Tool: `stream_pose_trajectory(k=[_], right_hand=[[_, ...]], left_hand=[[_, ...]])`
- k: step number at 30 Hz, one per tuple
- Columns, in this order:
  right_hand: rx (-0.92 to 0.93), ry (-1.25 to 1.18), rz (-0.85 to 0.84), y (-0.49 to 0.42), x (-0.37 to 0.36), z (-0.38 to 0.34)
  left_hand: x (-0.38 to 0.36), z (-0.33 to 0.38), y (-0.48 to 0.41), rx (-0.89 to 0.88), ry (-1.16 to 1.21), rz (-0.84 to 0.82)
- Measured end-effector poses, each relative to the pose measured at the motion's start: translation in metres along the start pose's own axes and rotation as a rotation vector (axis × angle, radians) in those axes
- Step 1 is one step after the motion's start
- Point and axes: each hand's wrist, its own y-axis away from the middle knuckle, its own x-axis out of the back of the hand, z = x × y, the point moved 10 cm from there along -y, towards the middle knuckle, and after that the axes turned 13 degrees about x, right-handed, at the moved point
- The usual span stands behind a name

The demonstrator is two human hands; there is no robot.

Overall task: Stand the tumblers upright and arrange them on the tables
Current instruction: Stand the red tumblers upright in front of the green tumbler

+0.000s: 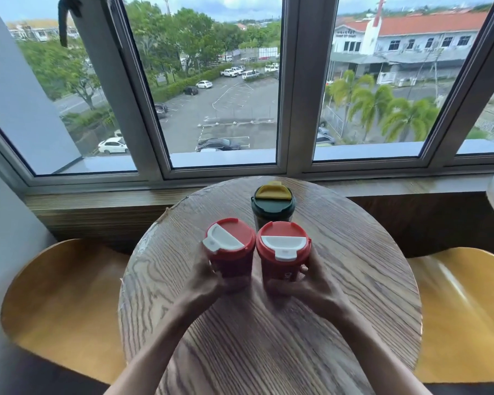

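Both red tumblers' bases are hidden behind the fingers, so whether they touch the wood is hard to tell. The left hand (211, 276) wraps the left red tumbler (230, 248) and the right hand (311, 280) wraps the right red tumbler (282, 253), lids almost touching. The green tumbler (272, 206) with a yellow flap stands upright just behind them. The round table (354, 295) is grainy wood, cut off at the bottom. Curved yellow chairs (66, 303) sit either side.
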Motion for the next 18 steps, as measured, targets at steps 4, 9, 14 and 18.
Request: stream_pose_trajectory(k=[4,9,14,18], right_hand=[[-0.024,0.043,-0.004,-0.001,0.016,0.008],[-0.035,0.009,-0.004,-0.007,0.027,0.009],[-0.078,-0.002,-0.012,-0.009,0.032,0.013],[-0.078,-0.062,-0.067,-0.011,0.031,0.008]], left_hand=[[-0.015,0.010,0.014,-0.076,0.078,0.049],[-0.028,0.015,0.021,-0.094,0.105,0.137],[-0.032,0.019,0.029,-0.119,0.113,0.189],[-0.038,0.024,0.034,-0.120,0.143,0.094]])
